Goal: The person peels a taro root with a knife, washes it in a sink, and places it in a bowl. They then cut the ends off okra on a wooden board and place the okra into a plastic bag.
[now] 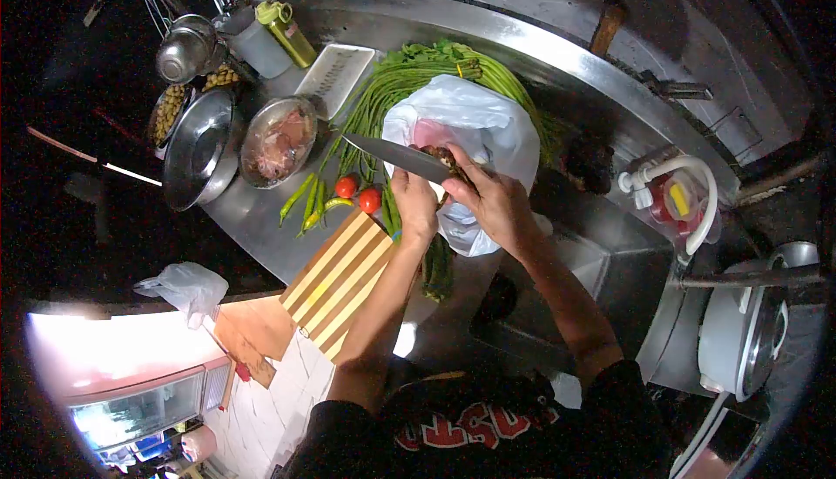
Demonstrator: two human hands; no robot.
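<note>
My right hand (492, 205) is closed around a kitchen knife (396, 157), whose broad blade points to the upper left across the front of a white plastic bag (509, 122). Close beside it, my left hand (414, 205) is closed just below the blade. Between the hands shows a small pale piece (439, 192); I cannot tell what it is. Something pinkish (428, 133) lies in the open bag behind the blade. Two tomatoes (347, 185), green chili peppers (311, 205) and a striped cutting board (340, 279) are left of my left hand.
Long green beans (392, 87) curve behind the bag. A bowl of raw meat (279, 141), a metal basin (202, 148) and a white tray (338, 78) stand at the left. The sink (566, 279) is on the right, below a white curved faucet (710, 192).
</note>
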